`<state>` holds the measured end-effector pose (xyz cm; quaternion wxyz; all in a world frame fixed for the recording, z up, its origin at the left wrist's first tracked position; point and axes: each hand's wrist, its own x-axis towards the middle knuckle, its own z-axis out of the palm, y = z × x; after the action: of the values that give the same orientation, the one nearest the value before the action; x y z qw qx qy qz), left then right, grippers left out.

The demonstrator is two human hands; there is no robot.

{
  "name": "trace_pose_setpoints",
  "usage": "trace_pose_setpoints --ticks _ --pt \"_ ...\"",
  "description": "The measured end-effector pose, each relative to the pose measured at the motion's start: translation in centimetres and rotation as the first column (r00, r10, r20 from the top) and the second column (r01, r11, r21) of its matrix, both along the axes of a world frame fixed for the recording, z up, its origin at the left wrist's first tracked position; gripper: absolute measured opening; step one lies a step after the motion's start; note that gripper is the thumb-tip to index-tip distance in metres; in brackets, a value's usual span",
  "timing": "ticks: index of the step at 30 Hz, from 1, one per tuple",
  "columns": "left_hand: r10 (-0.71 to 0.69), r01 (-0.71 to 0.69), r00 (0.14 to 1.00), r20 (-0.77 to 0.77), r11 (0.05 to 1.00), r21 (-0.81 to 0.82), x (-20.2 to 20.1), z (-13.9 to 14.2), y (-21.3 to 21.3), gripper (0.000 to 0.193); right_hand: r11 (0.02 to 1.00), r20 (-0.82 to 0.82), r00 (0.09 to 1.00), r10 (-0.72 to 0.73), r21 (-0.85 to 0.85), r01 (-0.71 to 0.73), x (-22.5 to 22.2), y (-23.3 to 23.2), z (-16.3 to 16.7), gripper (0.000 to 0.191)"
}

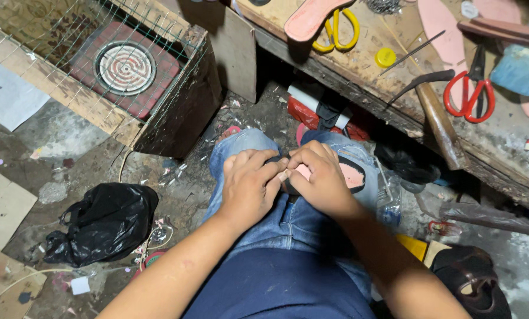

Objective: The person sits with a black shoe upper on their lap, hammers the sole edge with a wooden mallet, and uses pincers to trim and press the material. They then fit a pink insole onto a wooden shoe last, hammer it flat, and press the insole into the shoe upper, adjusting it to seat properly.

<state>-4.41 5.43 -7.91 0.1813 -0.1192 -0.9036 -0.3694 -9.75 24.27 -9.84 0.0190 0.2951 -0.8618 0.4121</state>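
Head view. The person sits with both hands brought together over the lap, knees in blue jeans (pixel 258 147). The left hand (pixel 250 189) and right hand (pixel 320 180) are both closed in a pinch grip on one shoe sole (pixel 352 175), a pink piece with a dark rim. The fingertips of the two hands meet at the sole's left end; the thumbs press on its edge there.

The sole rests on the right thigh. Its long axis runs left to right, and most of its length extends rightward from under the right hand, so the right hand covers more of it and lies nearer its middle. The left hand touches only the near-left tip.

Surroundings: a wooden workbench (pixel 406 82) stands on the far right, bearing yellow scissors (pixel 338 29), red scissors (pixel 470 91), a hammer (pixel 436 112) and further pink soles (pixel 441 26). On the far left sits a round heater plate (pixel 125 68) under wire mesh in a wooden box. A black plastic bag (pixel 102 221) lies on the floor near left.
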Motion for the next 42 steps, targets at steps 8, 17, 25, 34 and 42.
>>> trace_pose_setpoints --ticks 8,17,25,34,42 --pt "0.031 -0.031 0.997 -0.068 0.999 0.005 0.3 -0.1 -0.8 0.020 0.700 -0.535 0.744 -0.400 0.346 0.625 -4.9 13.4 1.5 0.031" --pt "0.077 -0.077 0.994 -0.078 0.997 0.002 0.9 -0.1 -0.5 0.020 0.574 -0.514 0.708 -0.484 0.425 0.700 -3.5 19.5 0.2 0.045" --pt "-0.021 0.019 0.998 -0.059 0.999 -0.040 0.8 0.7 -0.9 0.049 0.961 0.300 0.913 -0.277 0.073 0.268 7.5 9.8 3.6 0.060" --pt "-0.048 0.049 0.999 0.023 0.997 -0.057 0.9 1.2 -1.8 0.059 0.935 0.063 0.973 -0.224 0.294 0.197 10.4 5.7 4.3 0.047" --pt "-0.029 0.034 0.998 0.060 0.996 -0.081 1.2 1.5 -2.0 0.057 0.967 0.136 0.970 -0.203 0.185 0.177 10.6 3.9 7.2 0.050"
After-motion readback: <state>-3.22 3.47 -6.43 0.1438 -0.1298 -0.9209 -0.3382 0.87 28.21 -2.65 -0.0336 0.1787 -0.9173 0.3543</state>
